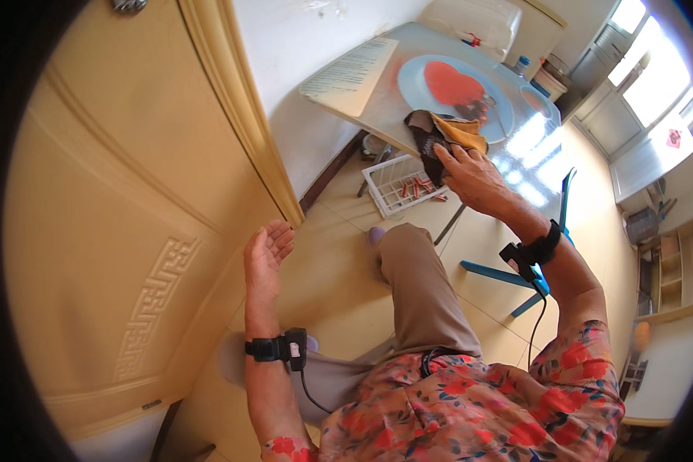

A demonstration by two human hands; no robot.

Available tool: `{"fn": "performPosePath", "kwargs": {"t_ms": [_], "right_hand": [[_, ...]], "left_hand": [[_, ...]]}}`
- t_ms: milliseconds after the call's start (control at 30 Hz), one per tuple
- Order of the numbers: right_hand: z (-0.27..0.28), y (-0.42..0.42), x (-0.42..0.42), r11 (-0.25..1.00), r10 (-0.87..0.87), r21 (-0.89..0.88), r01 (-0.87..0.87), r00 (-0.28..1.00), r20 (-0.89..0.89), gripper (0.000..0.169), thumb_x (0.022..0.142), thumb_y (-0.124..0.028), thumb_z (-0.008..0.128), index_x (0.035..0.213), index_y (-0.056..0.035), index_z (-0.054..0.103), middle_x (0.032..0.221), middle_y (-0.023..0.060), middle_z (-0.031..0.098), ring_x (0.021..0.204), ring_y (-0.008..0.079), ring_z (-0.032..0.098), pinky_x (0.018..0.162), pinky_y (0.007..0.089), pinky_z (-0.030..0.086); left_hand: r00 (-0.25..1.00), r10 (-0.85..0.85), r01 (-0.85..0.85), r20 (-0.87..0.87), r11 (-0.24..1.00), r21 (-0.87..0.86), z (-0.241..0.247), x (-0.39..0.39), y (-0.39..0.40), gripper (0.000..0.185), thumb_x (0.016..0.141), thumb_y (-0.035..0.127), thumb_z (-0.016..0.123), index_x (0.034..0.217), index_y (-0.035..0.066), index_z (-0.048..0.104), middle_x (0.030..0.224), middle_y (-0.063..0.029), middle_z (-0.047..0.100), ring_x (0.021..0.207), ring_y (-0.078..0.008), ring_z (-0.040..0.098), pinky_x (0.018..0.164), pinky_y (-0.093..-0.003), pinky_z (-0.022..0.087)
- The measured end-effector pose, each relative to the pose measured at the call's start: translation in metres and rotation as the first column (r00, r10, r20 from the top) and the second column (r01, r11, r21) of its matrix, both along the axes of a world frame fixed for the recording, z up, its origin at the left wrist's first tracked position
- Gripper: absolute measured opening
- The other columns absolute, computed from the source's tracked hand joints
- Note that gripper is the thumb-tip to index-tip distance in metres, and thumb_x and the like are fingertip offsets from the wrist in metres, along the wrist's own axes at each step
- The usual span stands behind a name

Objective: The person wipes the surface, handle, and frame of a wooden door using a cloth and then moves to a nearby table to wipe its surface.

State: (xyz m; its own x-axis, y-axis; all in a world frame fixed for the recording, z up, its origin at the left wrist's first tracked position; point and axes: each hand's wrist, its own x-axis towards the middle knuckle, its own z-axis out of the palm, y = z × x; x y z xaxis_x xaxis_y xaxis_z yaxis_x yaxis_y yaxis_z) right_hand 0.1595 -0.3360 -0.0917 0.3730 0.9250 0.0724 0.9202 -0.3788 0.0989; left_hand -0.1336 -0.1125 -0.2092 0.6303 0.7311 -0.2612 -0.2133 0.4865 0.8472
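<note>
A dark brown and mustard-yellow cloth (433, 138) lies bunched over the near edge of a glossy table (375, 124). My right hand (476, 179) has hold of this cloth, its fingers spread across the folds. The tabletop bears a printed pattern with a pale blue plate shape and a large red patch (453, 84). Beside the door frame, low on the left, my left hand (269, 248) hangs in the air with loosely curled fingers and nothing in it.
A panelled wooden door (121, 202) stands close on my left. Under the table sits a white plastic basket (392, 185) with red objects in it. A blue stool (496, 273) is near my right knee. At the table's far side is a clear plastic container (479, 23).
</note>
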Motion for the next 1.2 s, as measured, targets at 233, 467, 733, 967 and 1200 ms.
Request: {"fn": "performPosePath", "kwargs": {"t_ms": [233,467,733,967,1200], "right_hand": [[0.002,0.070,-0.006,0.999,-0.015,-0.030,0.014,1.000,-0.007,0.051,0.080,-0.016,0.056,0.125,-0.0073,0.034,0.099,0.0197,0.051,0.086,0.0380,0.052,0.072,0.0454,0.044],[-0.014,0.197,-0.001,0.997,0.040,0.058,-0.044,0.997,0.059,0.040,0.082,-0.021,0.052,0.117,-0.0069,0.037,0.098,0.0239,0.054,0.088,0.0438,0.054,0.073,0.0508,0.044],[-0.019,0.227,-0.009,0.989,-0.060,0.141,0.047,0.994,0.089,0.037,0.083,-0.031,0.052,0.111,-0.0070,0.044,0.105,0.0160,0.056,0.097,0.0366,0.055,0.072,0.0574,0.045],[-0.022,0.103,-0.009,0.988,-0.042,0.152,0.018,0.987,0.157,0.039,0.078,-0.018,0.057,0.112,-0.0087,0.042,0.096,0.0108,0.055,0.087,0.0310,0.057,0.060,0.0505,0.046],[-0.025,-0.089,-0.017,0.970,-0.143,0.233,0.067,0.934,0.327,0.049,0.073,-0.008,0.059,0.120,-0.0079,0.044,0.098,0.0108,0.055,0.084,0.0272,0.056,0.069,0.0396,0.046]], "left_hand": [[0.998,-0.043,0.044,0.042,0.999,-0.013,-0.003,0.003,0.003,0.036,0.090,0.030,0.043,0.108,0.001,0.053,0.102,-0.0100,0.060,0.089,-0.0172,0.059,0.075,-0.0285,0.046],[0.997,-0.041,0.041,0.064,0.999,0.008,0.008,0.002,0.002,0.035,0.091,0.030,0.041,0.106,0.002,0.054,0.101,-0.0099,0.061,0.088,-0.0174,0.060,0.076,-0.0295,0.047],[0.999,-0.021,0.021,0.042,1.000,-0.014,0.007,0.003,0.004,0.035,0.091,0.031,0.040,0.107,0.002,0.054,0.102,-0.0086,0.061,0.089,-0.0175,0.059,0.077,-0.0290,0.046],[0.998,-0.050,0.050,0.023,0.999,-0.010,0.007,0.002,0.005,0.039,0.090,0.032,0.041,0.112,0.001,0.050,0.106,-0.0097,0.059,0.093,-0.0177,0.057,0.078,-0.0288,0.045],[0.997,-0.039,0.038,-0.066,0.999,-0.015,-0.006,-0.002,0.003,0.040,0.090,0.033,0.043,0.113,0.000,0.049,0.106,-0.0110,0.057,0.093,-0.0179,0.057,0.078,-0.0291,0.045]]}}
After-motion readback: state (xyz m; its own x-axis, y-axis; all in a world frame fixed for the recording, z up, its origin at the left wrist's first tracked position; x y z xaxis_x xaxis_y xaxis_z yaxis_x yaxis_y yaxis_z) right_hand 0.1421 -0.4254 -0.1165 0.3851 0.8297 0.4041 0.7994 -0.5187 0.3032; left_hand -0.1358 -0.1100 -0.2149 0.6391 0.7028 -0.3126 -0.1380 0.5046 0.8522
